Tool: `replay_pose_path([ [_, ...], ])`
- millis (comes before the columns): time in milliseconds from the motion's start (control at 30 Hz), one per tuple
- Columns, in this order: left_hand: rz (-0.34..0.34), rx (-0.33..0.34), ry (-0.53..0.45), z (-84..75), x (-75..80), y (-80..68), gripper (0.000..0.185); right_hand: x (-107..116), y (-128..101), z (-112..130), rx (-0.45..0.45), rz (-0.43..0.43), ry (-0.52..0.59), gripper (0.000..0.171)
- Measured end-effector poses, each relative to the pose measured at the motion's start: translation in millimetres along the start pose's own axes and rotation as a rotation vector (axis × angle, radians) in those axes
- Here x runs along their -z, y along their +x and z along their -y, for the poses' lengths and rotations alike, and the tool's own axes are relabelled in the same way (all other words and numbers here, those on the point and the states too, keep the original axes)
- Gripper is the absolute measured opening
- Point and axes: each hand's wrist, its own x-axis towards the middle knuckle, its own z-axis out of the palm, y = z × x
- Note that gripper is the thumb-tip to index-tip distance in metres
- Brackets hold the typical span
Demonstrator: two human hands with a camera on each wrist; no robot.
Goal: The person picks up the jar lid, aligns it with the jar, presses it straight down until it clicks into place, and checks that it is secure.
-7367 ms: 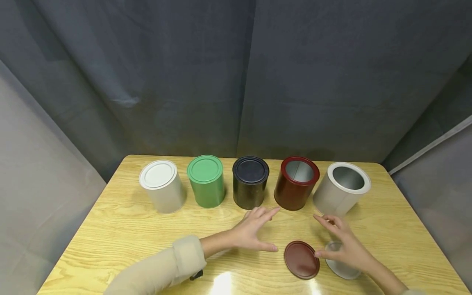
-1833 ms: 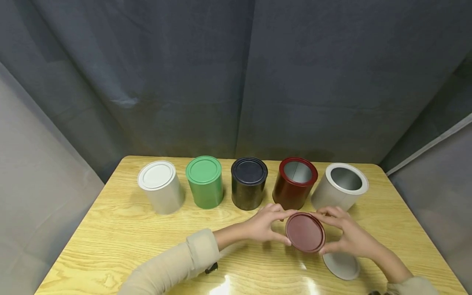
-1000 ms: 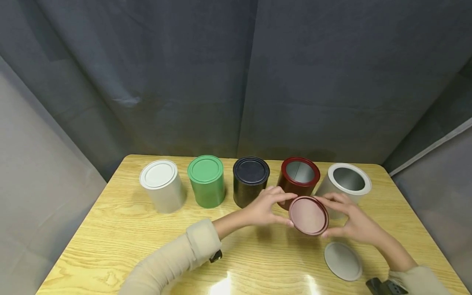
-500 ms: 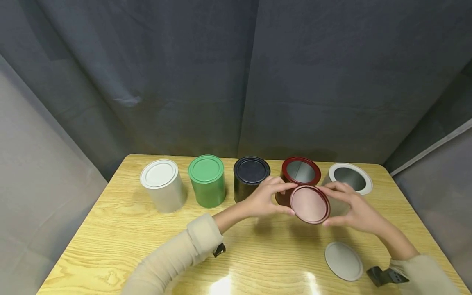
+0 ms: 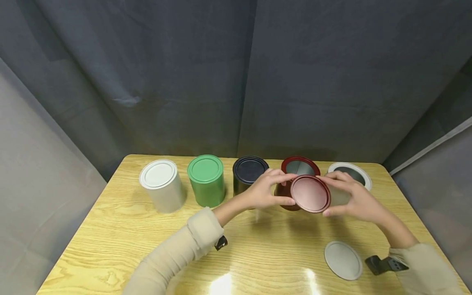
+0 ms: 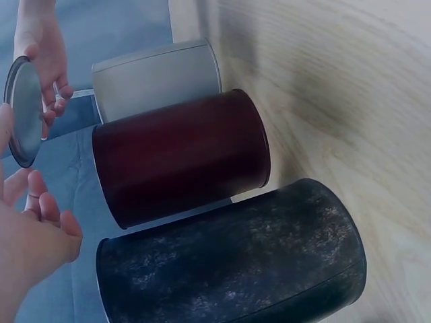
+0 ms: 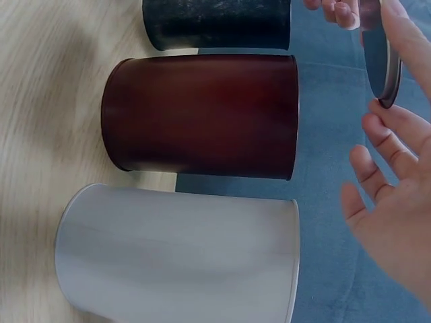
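A round dark red lid (image 5: 310, 194) is held up between both hands, in front of the open dark red can (image 5: 300, 165). My left hand (image 5: 266, 191) pinches its left edge between thumb and fingers. On the opposite edge, my right hand (image 5: 355, 199) pinches it the same way. Both wrist views show the lid (image 6: 25, 111) raised at the height of the can tops, clear of the red can (image 7: 202, 116). Partly behind my right hand stands a white can (image 5: 365, 176) without a lid, its grey inside showing. A flat white lid (image 5: 343, 260) lies on the table below that hand.
Left of the red can stand a black can (image 5: 250, 169), a green can (image 5: 206, 180) and a white can (image 5: 162, 186), each with its lid on. All stand near the back edge of the wooden table (image 5: 121, 246). A dark grey curtain (image 5: 184, 82) hangs behind.
Both hands reached down to the red lid on the table, took it by its edges and lifted it. Over the last second it has moved up and forward toward the red can.
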Motion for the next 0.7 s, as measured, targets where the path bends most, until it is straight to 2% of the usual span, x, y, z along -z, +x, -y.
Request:
replay_pose_path([
  [200,-0.012,0.002,-0.015,-0.9,1.1,3.8,0.071,3.6,5.3,1.3,-0.021,-0.006,0.015,0.081],
  [433,-0.055,0.019,0.008,-3.8,5.0,12.0,0.074,8.2,15.4,-1.7,0.009,-0.034,0.019,0.077],
  [700,-0.066,0.035,0.045,-3.8,9.0,21.3,0.075,12.2,22.7,-3.7,-0.050,-0.020,-0.005,0.076],
])
